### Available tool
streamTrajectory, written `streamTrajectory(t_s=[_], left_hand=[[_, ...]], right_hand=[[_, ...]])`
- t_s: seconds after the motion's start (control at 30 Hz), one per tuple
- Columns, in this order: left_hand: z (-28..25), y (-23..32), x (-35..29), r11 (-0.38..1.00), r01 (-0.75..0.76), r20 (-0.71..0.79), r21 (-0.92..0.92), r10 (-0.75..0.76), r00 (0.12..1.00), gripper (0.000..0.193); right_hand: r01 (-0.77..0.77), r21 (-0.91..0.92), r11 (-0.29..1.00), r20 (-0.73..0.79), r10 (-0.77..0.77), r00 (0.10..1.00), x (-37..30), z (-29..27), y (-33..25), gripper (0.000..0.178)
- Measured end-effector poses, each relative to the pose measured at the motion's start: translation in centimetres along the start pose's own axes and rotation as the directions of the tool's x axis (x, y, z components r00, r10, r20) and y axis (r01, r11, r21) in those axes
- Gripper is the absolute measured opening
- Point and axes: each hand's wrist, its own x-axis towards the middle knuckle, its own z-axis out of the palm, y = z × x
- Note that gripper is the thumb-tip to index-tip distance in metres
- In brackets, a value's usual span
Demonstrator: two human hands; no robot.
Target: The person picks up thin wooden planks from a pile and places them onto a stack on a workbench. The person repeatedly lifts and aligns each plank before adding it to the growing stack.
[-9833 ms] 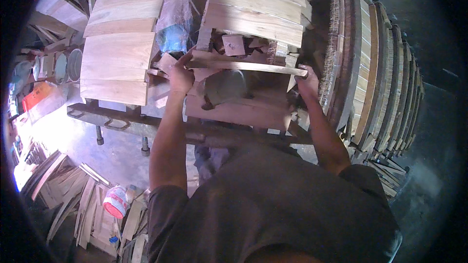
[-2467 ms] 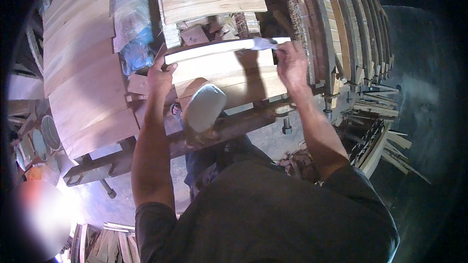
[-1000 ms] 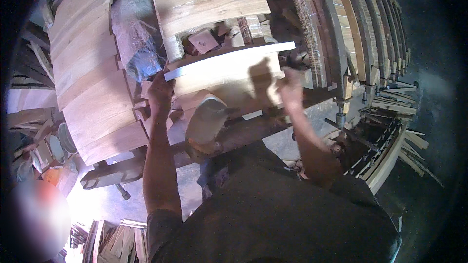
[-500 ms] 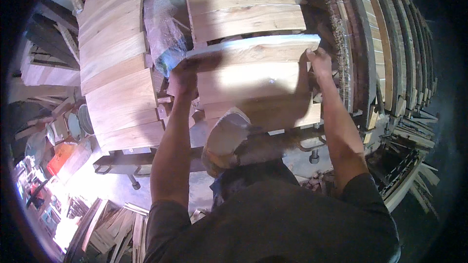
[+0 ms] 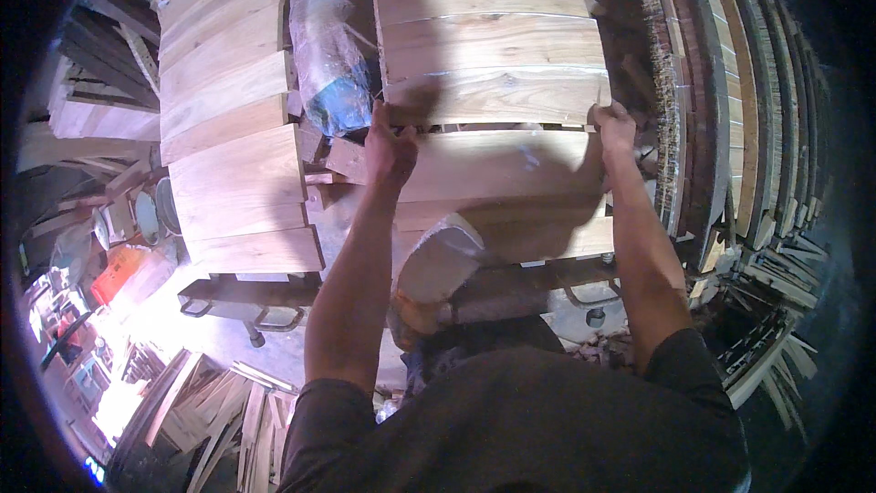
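A wooden board (image 5: 502, 96) lies flat against the near edge of a row of pale boards (image 5: 488, 40), between my two hands. My left hand (image 5: 392, 151) is closed on its left end, thumb pointing up along the edge. My right hand (image 5: 617, 128) grips the right end, fingers bent around the corner. Just nearer, across a dark gap, another wide board (image 5: 497, 169) lies partly in my shadow. A pale, rounded object with a white rim (image 5: 443, 260) stands in front of my body, over the nearest boards; its kind is unclear.
A second row of boards (image 5: 233, 178) runs along the left. Between the rows lies a plastic-wrapped bundle (image 5: 333, 55) with blue at its end. Upright panels in frames (image 5: 730, 82) stand at the right. A dark metal rail with handles (image 5: 251, 297) crosses the front; wood offcuts (image 5: 219, 420) lie lower left.
The board I hold has gone from raised and tilted, its far edge showing, to lying flat against the row. Both hands still hold its ends. The whole view has shifted slightly.
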Motion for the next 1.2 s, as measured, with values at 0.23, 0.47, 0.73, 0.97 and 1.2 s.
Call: streamTrajectory(t_s=[0.23, 0.47, 0.73, 0.97, 1.2], left_hand=[[0.7, -0.7, 0.0, 0.973, -0.023, 0.032, -0.230, 0.031, 0.999, 0.043], [1.0, -3.1, 0.6, 0.999, 0.004, 0.062, -0.051, 0.000, 0.998, 0.050], [1.3, -2.7, 0.2, 0.970, -0.205, -0.071, 0.132, 0.216, 0.974, 0.040], [-0.7, -1.1, 0.5, 0.981, 0.043, 0.144, -0.188, -0.016, 0.989, 0.058], [0.9, -2.7, 3.3, 0.663, 0.159, 0.077, -0.732, -0.152, 0.985, 0.065]], right_hand=[[-0.042, -0.040, 0.998, 0.065, 0.044, 0.997, -2.2, 0.5, -3.4, 0.026], [-0.001, -0.154, 0.988, -0.016, -0.002, 1.000, -0.1, 0.6, -0.5, 0.033], [0.056, -0.186, 0.981, -0.035, -0.064, 0.997, 0.6, 0.7, 0.7, 0.014], [0.074, 0.003, 0.997, 0.108, -0.074, 0.991, 1.2, -0.4, 0.7, 0.027], [-0.004, -0.053, 0.999, 0.171, 0.013, 0.985, 2.0, 0.6, -3.9, 0.072]])
